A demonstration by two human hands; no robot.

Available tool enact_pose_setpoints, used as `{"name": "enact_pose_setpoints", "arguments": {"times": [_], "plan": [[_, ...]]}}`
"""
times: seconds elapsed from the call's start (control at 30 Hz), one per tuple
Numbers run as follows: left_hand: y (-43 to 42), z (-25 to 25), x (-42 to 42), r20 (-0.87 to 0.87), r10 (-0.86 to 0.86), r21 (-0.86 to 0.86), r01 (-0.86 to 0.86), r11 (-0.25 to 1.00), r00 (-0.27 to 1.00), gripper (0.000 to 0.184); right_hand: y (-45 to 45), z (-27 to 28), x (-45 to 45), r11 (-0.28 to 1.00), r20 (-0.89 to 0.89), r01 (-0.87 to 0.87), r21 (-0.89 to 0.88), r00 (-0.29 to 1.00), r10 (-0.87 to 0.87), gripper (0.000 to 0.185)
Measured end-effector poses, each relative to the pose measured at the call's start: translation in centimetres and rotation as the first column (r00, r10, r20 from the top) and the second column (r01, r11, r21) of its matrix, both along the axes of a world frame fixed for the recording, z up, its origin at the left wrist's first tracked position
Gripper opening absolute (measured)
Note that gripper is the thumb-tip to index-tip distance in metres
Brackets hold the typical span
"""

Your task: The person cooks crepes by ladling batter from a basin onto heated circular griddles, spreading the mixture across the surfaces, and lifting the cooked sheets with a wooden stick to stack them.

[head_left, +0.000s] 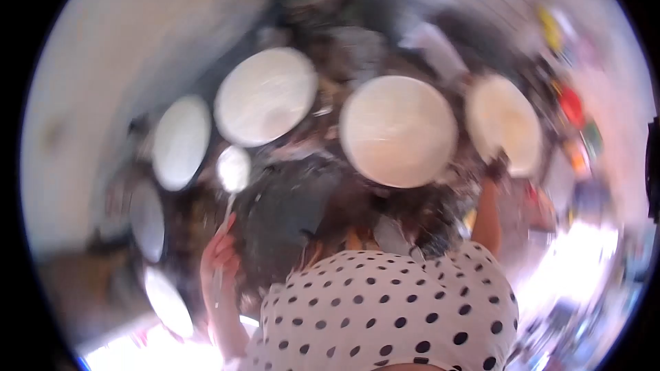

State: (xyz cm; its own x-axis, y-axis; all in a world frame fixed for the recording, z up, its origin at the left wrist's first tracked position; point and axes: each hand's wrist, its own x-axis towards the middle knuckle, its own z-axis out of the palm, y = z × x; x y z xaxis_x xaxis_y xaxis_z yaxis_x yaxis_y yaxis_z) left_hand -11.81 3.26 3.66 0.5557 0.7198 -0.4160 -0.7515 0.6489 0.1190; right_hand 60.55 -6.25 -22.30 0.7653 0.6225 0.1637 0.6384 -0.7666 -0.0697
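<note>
In the head view my left hand (221,254) is wrapped round the long handle of a ladle (234,169), whose round bowl is whitish and shiny. Just beyond it are a large round pale disc (267,96) and a narrower-looking one (181,143); whether they are pans or what lies in them is too blurred to tell. My right hand (496,166) reaches to the near edge of the right-hand pale disc (505,124). It looks dark and smeared, so its fingers and anything in them cannot be made out.
Another large pale disc (399,130) lies at the centre. More discs (168,301) curve down the left side. A pale object (440,51) stands behind, and brightly coloured items, one of them red (572,105), line the right. Dark, cluttered ground lies between the discs.
</note>
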Motion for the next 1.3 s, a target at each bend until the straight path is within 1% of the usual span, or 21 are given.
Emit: {"name": "enact_pose_setpoints", "arguments": {"times": [0.1, 0.17, 0.2, 0.27, 0.33, 0.4, 0.43, 0.47, 0.53, 0.63, 0.67, 0.7, 0.73, 0.9, 0.97, 1.0, 1.07, 1.13, 1.17, 1.27, 1.3], "plan": [[-4.8, 0.3, -3.5, -0.016, 0.284, 0.069, -0.283, 0.957, 0.959, 0.045, 3.0, 2.0, -6.8, 0.915, -0.402, 0.054, 0.401, 0.907, 0.123, 0.034], [-6.6, -1.4, -5.8, 0.084, 0.371, 0.160, -0.380, 0.911, 0.925, 0.046, 8.9, 3.1, -14.9, 0.838, -0.800, 0.287, 0.463, 0.543, 0.256, 0.040], [-6.7, -1.9, -7.2, 0.022, 0.419, 0.123, -0.419, 0.900, 0.908, 0.044, 12.6, 3.3, -18.9, 0.809, -0.930, 0.474, 0.349, 0.283, 0.235, 0.033], [-6.7, -4.6, -11.6, 0.048, 0.467, 0.124, -0.470, 0.874, 0.883, 0.041, 16.6, 5.4, -29.6, 0.824, -0.815, 0.099, 0.557, 0.255, 0.520, 0.031], [-6.2, -5.9, -16.1, -0.106, 0.535, -0.205, -0.545, 0.813, 0.838, 0.037, 21.4, 6.6, -38.3, 0.891, -0.868, -0.116, 0.439, 0.199, 0.454, 0.033], [-6.9, -3.7, -21.0, -0.235, 0.520, -0.072, -0.548, 0.834, 0.821, 0.032, 25.6, 7.4, -46.8, 0.935, -0.939, -0.300, 0.187, 0.227, 0.261, 0.037], [-7.1, -2.4, -24.1, -0.373, 0.472, 0.039, -0.495, 0.868, 0.798, 0.027, 27.3, 6.4, -50.1, 0.876, -0.916, -0.449, 0.174, 0.252, 0.312, 0.038], [-6.6, -0.7, -27.3, -0.675, 0.385, 0.165, -0.380, 0.910, 0.630, 0.023, 28.7, 5.0, -53.5, 0.773, -0.866, -0.616, 0.154, 0.293, 0.406, 0.040], [-4.2, 1.0, -33.3, -0.920, 0.256, 0.209, -0.181, 0.961, 0.296, 0.034, 31.0, 2.6, -60.3, 0.538, -0.720, -0.836, 0.109, 0.307, 0.622, 0.046], [2.1, 0.3, -43.5, -0.916, 0.225, 0.167, -0.192, 0.967, 0.332, 0.026, 30.0, 9.9, -73.4, 0.307, -0.624, -0.824, 0.476, -0.071, 0.778, 0.040], [4.7, -1.4, -46.9, -0.828, 0.150, 0.047, -0.201, 0.979, 0.540, 0.019, 30.4, 11.1, -76.5, 0.226, -0.598, -0.849, 0.478, -0.127, 0.791, 0.040], [7.2, -2.8, -50.2, -0.699, 0.078, -0.066, -0.173, 0.983, 0.711, 0.018, 31.1, 11.3, -80.1, 0.025, -0.360, -0.790, 0.613, -0.251, 0.899, 0.039], [9.3, -4.2, -52.5, -0.616, 0.078, -0.069, -0.153, 0.986, 0.784, 0.025, 31.9, 11.9, -83.3, -0.024, -0.317, -0.735, 0.678, -0.322, 0.892, 0.038], [17.2, -8.7, -57.3, -0.800, 0.071, -0.016, -0.141, 0.990, 0.596, 0.023, 35.2, 14.4, -95.0, 0.005, -0.277, -0.982, 0.189, -0.048, 0.960, 0.038], [19.4, -12.1, -59.1, -0.924, 0.063, 0.036, -0.078, 0.996, 0.376, 0.020, 36.5, 11.5, -96.2, 0.042, -0.306, -0.986, 0.162, -0.010, 0.952, 0.037], [20.1, -12.9, -59.8, -0.923, 0.070, 0.045, -0.075, 0.996, 0.378, 0.020, 37.1, 11.2, -97.0, 0.064, -0.328, -0.987, 0.145, 0.013, 0.945, 0.036], [20.7, -15.5, -60.2, -0.942, 0.265, 0.258, -0.062, 0.964, 0.205, 0.029, 37.4, 9.8, -98.4, 0.075, -0.298, -0.982, 0.173, 0.020, 0.954, 0.036], [21.7, -20.6, -63.0, -0.923, 0.382, 0.347, 0.338, 0.875, -0.041, 0.027, 37.0, 7.1, -100.2, 0.152, -0.299, -0.942, 0.300, 0.058, 0.952, 0.038], [21.8, -21.1, -63.1, -0.909, 0.359, 0.261, 0.384, 0.886, -0.210, 0.025, 36.6, 7.1, -101.4, 0.188, -0.355, -0.957, 0.220, 0.102, 0.929, 0.041], [20.2, -18.7, -63.3, -0.845, 0.264, 0.117, 0.321, 0.940, -0.465, 0.028, 34.8, 6.9, -102.5, 0.299, -0.642, -0.929, 0.219, 0.093, 0.761, 0.043], [19.7, -16.6, -63.1, -0.818, 0.188, 0.077, 0.221, 0.972, -0.544, 0.032, 34.2, 3.6, -101.9, 0.192, -0.459, -0.860, 0.474, -0.055, 0.887, 0.043]]}}
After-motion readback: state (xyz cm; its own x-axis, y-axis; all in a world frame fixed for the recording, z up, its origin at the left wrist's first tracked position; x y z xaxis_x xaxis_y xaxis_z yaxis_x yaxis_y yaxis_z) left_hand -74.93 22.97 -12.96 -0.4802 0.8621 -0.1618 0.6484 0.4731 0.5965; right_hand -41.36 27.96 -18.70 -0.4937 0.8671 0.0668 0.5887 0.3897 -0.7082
